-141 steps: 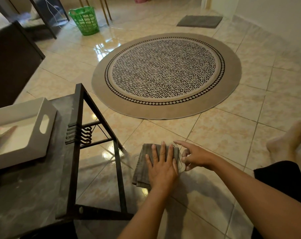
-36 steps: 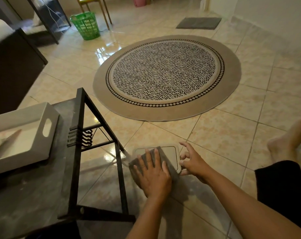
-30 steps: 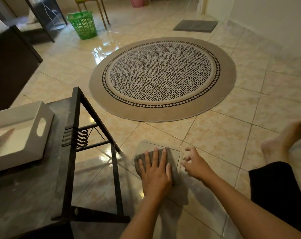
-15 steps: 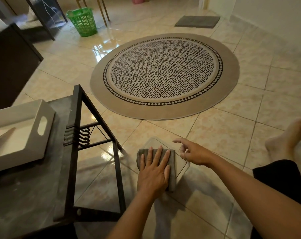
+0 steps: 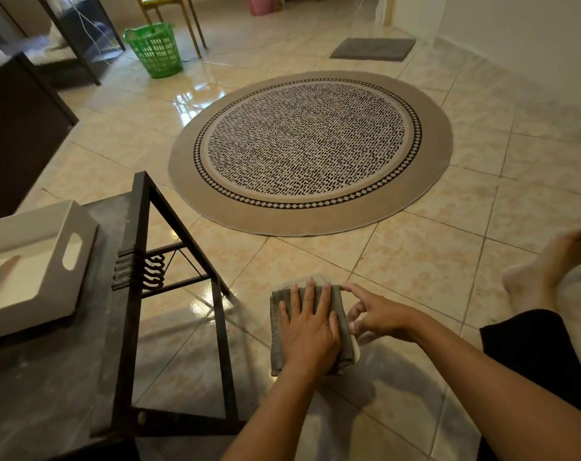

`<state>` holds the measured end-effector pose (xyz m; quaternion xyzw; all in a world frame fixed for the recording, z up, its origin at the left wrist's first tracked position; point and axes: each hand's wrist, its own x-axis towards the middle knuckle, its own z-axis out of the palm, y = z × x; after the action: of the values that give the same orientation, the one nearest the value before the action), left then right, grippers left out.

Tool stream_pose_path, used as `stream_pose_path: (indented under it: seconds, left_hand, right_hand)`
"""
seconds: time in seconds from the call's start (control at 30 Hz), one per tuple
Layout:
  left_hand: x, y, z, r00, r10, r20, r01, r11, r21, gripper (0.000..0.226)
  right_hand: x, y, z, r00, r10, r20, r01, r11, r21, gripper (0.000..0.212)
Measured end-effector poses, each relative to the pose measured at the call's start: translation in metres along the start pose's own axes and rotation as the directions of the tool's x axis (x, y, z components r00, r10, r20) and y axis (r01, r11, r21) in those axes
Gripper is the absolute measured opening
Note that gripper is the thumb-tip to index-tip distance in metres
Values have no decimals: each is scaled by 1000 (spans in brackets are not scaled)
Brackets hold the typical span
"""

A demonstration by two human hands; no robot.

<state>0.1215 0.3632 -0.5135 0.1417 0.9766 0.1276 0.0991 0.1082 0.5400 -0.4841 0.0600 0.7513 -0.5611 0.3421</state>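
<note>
A folded grey cloth (image 5: 277, 327) lies on a pale flat board with rounded corners (image 5: 319, 278), which rests on the tiled floor. The cloth covers most of the board; only its far rim and a sliver at the right show. My left hand (image 5: 310, 331) lies flat on the cloth, fingers straight and spread, pressing it down. My right hand (image 5: 382, 316) is at the board's right edge. Its index finger reaches onto the cloth's far corner, and its thumb and curled fingers pinch the board's edge.
A black metal-framed table (image 5: 139, 294) stands close on the left with a white handled tray (image 5: 49, 261) on top. Beyond are a round patterned rug (image 5: 310, 151), a green basket (image 5: 154, 49) and a grey doormat (image 5: 372, 48). My bare foot (image 5: 542, 274) lies at the right.
My left hand has slid the cloth back and forth over the board; it now covers more of it than half a second ago. My right hand stays at the board's right edge.
</note>
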Motion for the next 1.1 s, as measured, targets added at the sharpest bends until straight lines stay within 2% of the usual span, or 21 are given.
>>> stream_pose_path:
  seconds: [0.1, 0.23, 0.33, 0.43, 0.67, 0.8, 0.97, 1.03, 1.1]
  left_hand:
    - [-1, -15, -5, 990, 143, 3, -143, 990, -10, 59]
    - [-4, -32, -3, 971, 238, 25, -239, 971, 29, 56]
    - [-7, -32, 2, 980, 198, -18, -197, 979, 51, 57]
    - [-7, -18, 6, 994, 91, -60, -88, 995, 45, 59]
    - [15, -7, -5, 996, -82, -46, 83, 996, 13, 58]
    - [-6, -13, 1, 999, -34, -29, 34, 999, 2, 62]
    - [2, -2, 1, 998, 62, 16, -63, 997, 39, 60]
    - [12, -5, -6, 999, 45, 0, -44, 998, 44, 59]
    - [13, -12, -7, 999, -44, -31, 45, 999, 22, 59]
  right_hand:
    - [10, -9, -2, 994, -72, -76, 72, 997, -10, 88]
    - [21, -20, -5, 995, -97, -13, 96, 995, -11, 91]
    - [25, -22, -7, 996, -84, 14, 85, 996, -9, 91]
    - [26, -19, -7, 998, -69, 6, 69, 998, -6, 92]
    - [26, -14, -6, 999, -49, -8, 49, 999, 21, 89]
    - [25, -10, -2, 998, -66, -13, 67, 994, 82, 86]
    - [23, -10, 2, 997, -76, 0, 76, 995, 62, 86]
    - [23, -9, 3, 997, -74, -9, 74, 994, 81, 86]
    - [23, -8, 4, 997, -75, -25, 77, 992, 98, 86]
